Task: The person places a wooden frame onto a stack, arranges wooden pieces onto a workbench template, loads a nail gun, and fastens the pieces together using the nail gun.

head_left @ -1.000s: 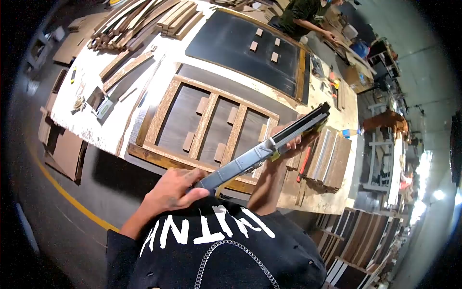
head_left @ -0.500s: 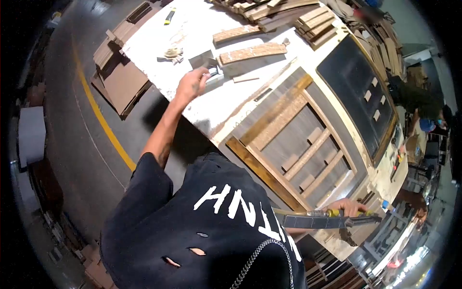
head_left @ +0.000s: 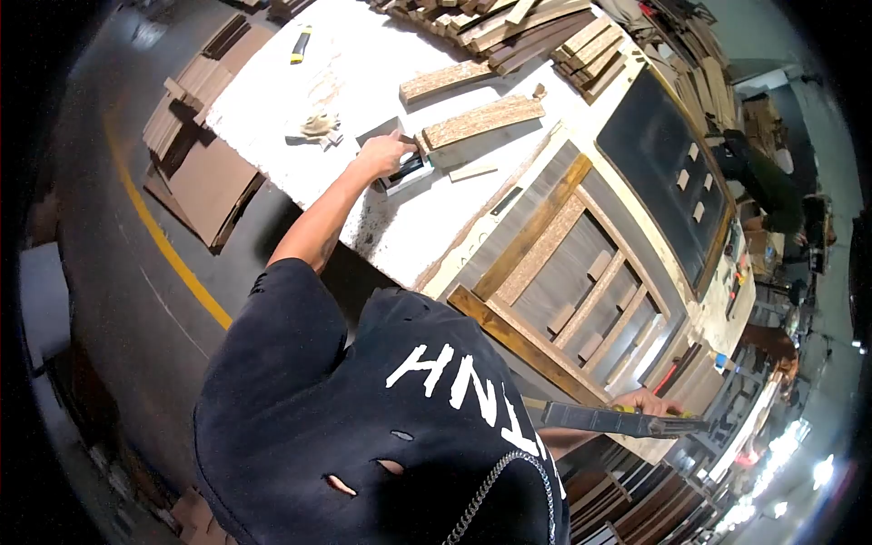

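My left hand [head_left: 386, 154] reaches to the far left part of the table, over a small open box [head_left: 392, 187] with dark contents. Its fingers are bent at the box; what they pinch is hidden. A particle-board strip [head_left: 481, 123] lies just right of it. My right hand [head_left: 643, 401] is closed round a nail gun with a long dark magazine [head_left: 599, 419] and yellow parts, beside the near right end of the table. Between my hands lies a wooden frame [head_left: 509, 322] with crosspieces and small blocks on a grey panel.
A crumpled glove [head_left: 320, 128] and a yellow-black utility knife [head_left: 300, 45] lie on the white tabletop [head_left: 263, 100]. Wood strips [head_left: 490, 23] are piled at the back. A dark panel [head_left: 658, 163] carries several small blocks. Stacked brown boards [head_left: 204, 191] stand on the floor at left.
My left hand has moved slightly right and down onto the small box, its fingers now at the contents. My right hand still holds the nail gun, and the view has shifted a little.
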A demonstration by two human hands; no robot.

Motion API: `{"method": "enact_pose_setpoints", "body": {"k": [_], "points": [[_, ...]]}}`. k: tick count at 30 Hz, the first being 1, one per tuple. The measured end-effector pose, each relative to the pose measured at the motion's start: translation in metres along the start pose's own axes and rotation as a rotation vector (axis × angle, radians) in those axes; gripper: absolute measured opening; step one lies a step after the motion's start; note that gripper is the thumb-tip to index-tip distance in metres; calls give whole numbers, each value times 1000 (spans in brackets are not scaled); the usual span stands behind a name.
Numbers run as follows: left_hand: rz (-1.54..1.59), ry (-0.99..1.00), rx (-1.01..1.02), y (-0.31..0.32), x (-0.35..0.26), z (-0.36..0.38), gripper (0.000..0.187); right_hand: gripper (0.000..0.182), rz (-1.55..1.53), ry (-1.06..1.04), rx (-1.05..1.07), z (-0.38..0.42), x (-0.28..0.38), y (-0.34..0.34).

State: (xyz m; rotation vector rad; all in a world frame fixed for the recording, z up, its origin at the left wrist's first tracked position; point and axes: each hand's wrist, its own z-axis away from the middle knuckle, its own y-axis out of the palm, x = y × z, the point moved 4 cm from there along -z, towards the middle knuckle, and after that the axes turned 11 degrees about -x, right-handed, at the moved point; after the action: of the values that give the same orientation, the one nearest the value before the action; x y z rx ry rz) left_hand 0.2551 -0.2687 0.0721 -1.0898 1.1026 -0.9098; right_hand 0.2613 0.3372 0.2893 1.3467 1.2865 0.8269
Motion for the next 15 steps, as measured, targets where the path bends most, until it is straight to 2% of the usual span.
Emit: {"method": "enact_pose_setpoints", "body": {"k": [2,7,11,15], "points": [[-81,39,101,-1,2,-4,58,47,30,-49,-8,8,5,2],[-75,74,163,4,7,-8,57,45,43,-84,-72,19,11,0],[-28,56,89,0,4,-5,54,46,92,-123,-52,25,-6,3],[49,44,2,-12,6,4,42,42,42,8,9,23,-24,6]]}}
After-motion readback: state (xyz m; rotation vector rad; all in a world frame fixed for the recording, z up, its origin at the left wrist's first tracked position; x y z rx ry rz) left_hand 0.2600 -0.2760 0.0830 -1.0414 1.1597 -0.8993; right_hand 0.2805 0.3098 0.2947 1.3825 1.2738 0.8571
